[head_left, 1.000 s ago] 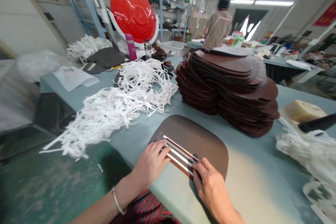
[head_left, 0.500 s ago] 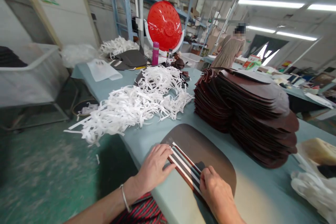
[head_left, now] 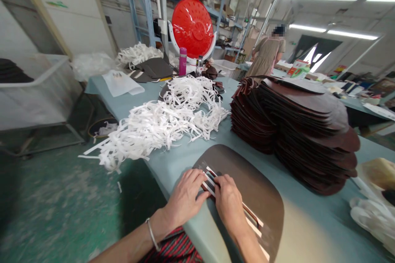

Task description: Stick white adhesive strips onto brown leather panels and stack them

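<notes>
A dark grey-brown panel with rounded corners (head_left: 247,172) lies flat at the table's near edge. White strips (head_left: 253,227) and a thin reddish-brown strip (head_left: 251,213) run lengthwise along it. My left hand (head_left: 187,193) rests over the strips' far end, fingers stretched out and thumb apart. Right beside it, my right hand (head_left: 230,203) sits on the middle of the strips, its fingers bent and pressed together. Its fingertips touch the strips; whatever they may pinch is hidden. Both hands cover part of the strips.
A tall stack of dark reddish-brown panels (head_left: 293,131) stands to the right. White ribbon scraps (head_left: 163,125) are heaped at left, partly hanging over the edge. Behind are a purple bottle (head_left: 182,61) and a red round heater (head_left: 193,28). A person (head_left: 268,55) stands farther back.
My right hand has slid up along the strips toward my left hand, uncovering their near end. My left hand has stayed on the far end.
</notes>
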### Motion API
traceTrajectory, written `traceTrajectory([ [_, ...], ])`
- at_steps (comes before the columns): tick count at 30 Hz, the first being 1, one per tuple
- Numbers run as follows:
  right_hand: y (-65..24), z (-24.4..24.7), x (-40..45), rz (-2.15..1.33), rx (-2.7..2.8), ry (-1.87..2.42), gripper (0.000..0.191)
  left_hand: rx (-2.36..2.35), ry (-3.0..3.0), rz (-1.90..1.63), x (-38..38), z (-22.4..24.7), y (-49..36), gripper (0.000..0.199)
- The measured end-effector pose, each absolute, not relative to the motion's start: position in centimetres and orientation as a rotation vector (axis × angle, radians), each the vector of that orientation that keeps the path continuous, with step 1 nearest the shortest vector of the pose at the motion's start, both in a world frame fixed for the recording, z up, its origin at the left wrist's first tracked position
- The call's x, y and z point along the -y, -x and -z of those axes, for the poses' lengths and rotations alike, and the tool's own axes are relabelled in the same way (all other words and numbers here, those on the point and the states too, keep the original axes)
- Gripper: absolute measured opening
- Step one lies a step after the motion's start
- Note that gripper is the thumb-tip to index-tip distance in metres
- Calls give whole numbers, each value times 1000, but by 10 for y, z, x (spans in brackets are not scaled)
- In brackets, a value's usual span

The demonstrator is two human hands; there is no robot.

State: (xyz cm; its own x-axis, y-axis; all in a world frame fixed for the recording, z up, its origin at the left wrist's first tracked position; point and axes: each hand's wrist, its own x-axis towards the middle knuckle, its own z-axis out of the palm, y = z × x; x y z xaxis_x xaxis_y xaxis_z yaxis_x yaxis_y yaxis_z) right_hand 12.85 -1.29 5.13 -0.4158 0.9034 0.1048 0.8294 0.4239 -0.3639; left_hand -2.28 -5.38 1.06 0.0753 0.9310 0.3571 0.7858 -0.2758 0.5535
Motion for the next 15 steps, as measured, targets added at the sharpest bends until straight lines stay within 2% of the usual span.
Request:
traceTrajectory([
  [3,-114,-39,10,-302,2380,1390,35,-1741,-2140,-970,52,-10,23,49],
  [5,-112,-31,12,-185,2414,1346,36,-1740,-2173,-917,50,-10,24,56],
  [11,-125,-21,26,221,2604,1261,19,-1718,-2318,-785,49,-10,29,40],
  [15,-150,-19,39,302,2644,1257,25,-1723,-2412,-759,49,-8,30,39],
])
